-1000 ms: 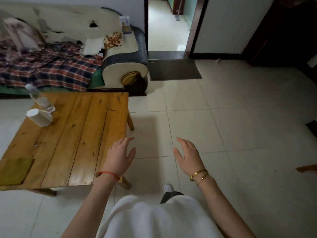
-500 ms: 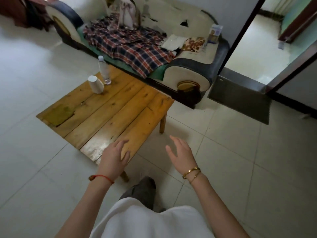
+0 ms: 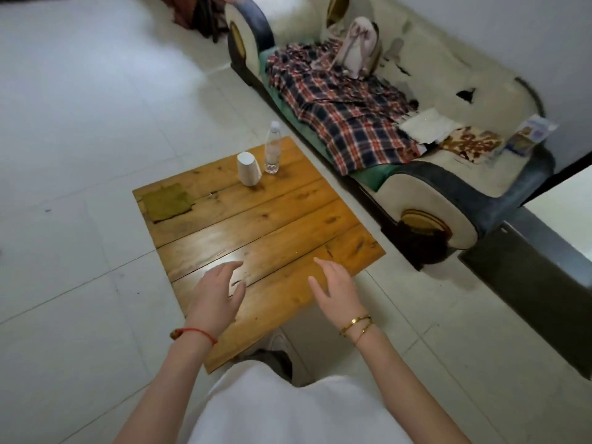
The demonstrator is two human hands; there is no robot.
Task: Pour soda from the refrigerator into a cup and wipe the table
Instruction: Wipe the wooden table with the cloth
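Bottle (image 3: 272, 149) upright, cap up, beside inverted cup (image 3: 248, 169) on table (image 3: 288, 219).

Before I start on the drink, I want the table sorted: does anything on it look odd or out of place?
The white paper cup stands upside down beside the clear bottle at the wooden table's far edge. A greenish cloth lies flat on the far left corner. No spill shows. Both hands hover empty.
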